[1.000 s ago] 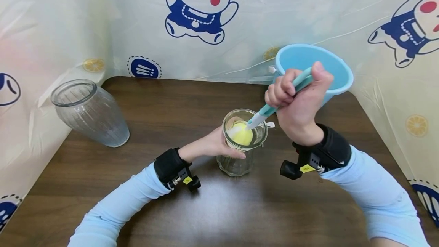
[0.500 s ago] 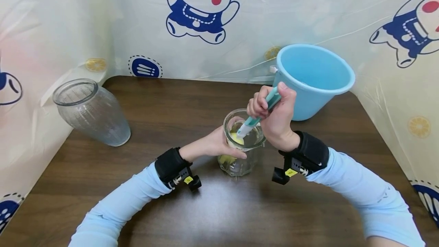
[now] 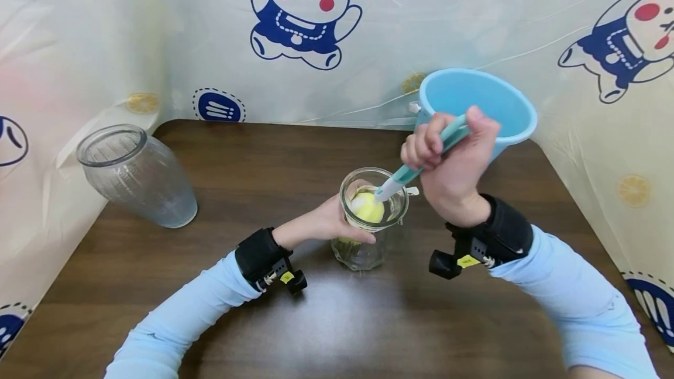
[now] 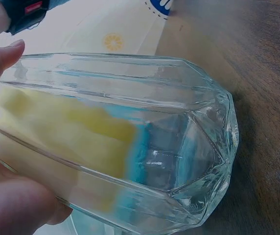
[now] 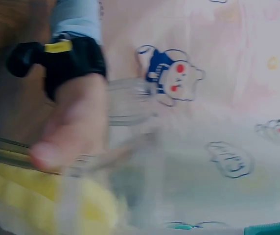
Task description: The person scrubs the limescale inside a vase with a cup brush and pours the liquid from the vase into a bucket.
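In the head view my left hand (image 3: pixel 339 221) grips a clear glass jar (image 3: pixel 363 257) around its upper part. The jar stands on the table, and its faceted base shows large in the left wrist view. My right hand (image 3: pixel 460 171) has its fingers wrapped round the teal-and-white handle of a sponge bottle brush (image 3: pixel 402 177), just above and right of the jar's mouth. Its yellow sponge head (image 3: pixel 367 206) is inside the jar, near the rim; through the glass the yellow sponge (image 4: pixel 76 137) is blurred. The right wrist view is partly blurred too.
A ribbed glass vase (image 3: pixel 142 174) stands at the left of the brown wooden table (image 3: pixel 274 180). Behind my right hand is a light blue bucket (image 3: pixel 476 98). A patterned plastic sheet (image 3: pixel 421 16) hangs around the back and sides.
Half a second ago my right hand had pushed the brush deeper into the jar; now it has risen up and to the right again, lifting the sponge. My left hand keeps its hold.
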### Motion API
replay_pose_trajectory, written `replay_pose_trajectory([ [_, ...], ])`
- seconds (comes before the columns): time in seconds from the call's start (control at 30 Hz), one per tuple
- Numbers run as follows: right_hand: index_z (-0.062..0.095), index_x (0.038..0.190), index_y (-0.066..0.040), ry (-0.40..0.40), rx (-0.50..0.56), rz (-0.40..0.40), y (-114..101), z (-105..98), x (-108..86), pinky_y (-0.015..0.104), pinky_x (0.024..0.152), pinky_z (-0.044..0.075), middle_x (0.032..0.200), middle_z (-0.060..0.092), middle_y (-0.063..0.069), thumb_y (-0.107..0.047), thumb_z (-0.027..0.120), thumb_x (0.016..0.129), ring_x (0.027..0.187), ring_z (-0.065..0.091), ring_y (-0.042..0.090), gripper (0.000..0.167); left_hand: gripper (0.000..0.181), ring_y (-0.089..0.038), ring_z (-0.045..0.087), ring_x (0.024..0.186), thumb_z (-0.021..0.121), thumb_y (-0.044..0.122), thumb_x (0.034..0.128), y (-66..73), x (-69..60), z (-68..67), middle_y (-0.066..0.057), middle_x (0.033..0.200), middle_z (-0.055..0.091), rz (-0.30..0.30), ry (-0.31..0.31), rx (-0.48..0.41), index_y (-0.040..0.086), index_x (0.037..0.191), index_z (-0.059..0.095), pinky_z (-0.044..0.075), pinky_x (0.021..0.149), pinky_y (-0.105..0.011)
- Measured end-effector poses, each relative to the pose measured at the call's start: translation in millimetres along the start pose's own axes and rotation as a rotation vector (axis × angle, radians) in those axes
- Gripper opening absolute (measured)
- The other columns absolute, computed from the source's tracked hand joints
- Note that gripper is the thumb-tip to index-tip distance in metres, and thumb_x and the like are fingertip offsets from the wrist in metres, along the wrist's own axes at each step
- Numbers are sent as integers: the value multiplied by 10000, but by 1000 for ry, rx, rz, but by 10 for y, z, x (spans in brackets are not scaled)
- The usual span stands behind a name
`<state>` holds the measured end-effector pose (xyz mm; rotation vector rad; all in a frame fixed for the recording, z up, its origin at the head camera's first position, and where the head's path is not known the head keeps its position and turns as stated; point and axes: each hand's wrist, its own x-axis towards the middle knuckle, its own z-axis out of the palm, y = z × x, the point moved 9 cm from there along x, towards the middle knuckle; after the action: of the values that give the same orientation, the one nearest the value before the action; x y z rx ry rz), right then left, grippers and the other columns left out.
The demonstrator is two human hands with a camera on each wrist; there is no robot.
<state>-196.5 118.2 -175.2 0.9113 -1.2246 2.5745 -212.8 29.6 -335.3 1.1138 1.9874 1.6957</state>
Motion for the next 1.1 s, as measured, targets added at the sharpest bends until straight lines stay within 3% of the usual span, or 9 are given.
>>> replay_pose_trajectory([
  [0.2, 245, 494, -73, -7, 139, -81, -350, 113, 49, 228, 365, 145, 437, 189, -21, -299, 20, 829, 367, 200, 90, 463, 772, -161, 482, 1028, 785, -33, 624, 10, -10, -10, -111, 1159, 465, 4, 0, -13, 2, 1248, 333, 384, 931, -295],
  [0.33, 248, 499, -61, -24, 147, -108, -431, 159, 28, 225, 364, 162, 443, 197, -12, -316, 84, 822, 373, 228, 90, 443, 804, -166, 475, 1043, 783, -50, 616, 2, -16, -7, -115, 1178, 450, -2, 1, -26, 1, 1264, 310, 376, 945, -294],
  [0.47, 263, 509, -61, -88, 82, -141, -430, 208, -17, 227, 370, 178, 456, 211, -10, -329, 300, 813, 390, 228, 94, 407, 810, -156, 474, 1042, 784, -48, 615, -3, -23, -6, -111, 1172, 452, -11, 6, -28, 0, 1266, 304, 373, 949, -292],
  [0.57, 274, 510, -57, -159, 34, -170, -410, 272, -56, 231, 380, 188, 459, 219, -5, -342, 385, 809, 400, 214, 106, 428, 804, -148, 473, 1039, 787, -45, 613, 6, -22, -8, -110, 1162, 460, -6, 9, -20, -4, 1258, 310, 369, 953, -289],
  [0.83, 272, 509, -54, -262, -108, -210, -255, 401, -173, 244, 373, 193, 457, 207, 4, -303, 333, 854, 394, 208, 121, 429, 755, -156, 495, 1013, 784, -47, 619, 17, -9, -8, -119, 1138, 489, 4, 1, -9, -13, 1230, 341, 402, 923, -301],
  [1.1, 268, 488, -83, -259, -283, -209, 47, 391, -217, 244, 327, 168, 431, 178, -6, -357, 390, 893, 359, 175, 105, 504, 750, -144, 508, 997, 798, -19, 613, 18, -8, -10, -106, 1131, 528, -4, -4, 25, 7, 1218, 357, 407, 911, -297],
])
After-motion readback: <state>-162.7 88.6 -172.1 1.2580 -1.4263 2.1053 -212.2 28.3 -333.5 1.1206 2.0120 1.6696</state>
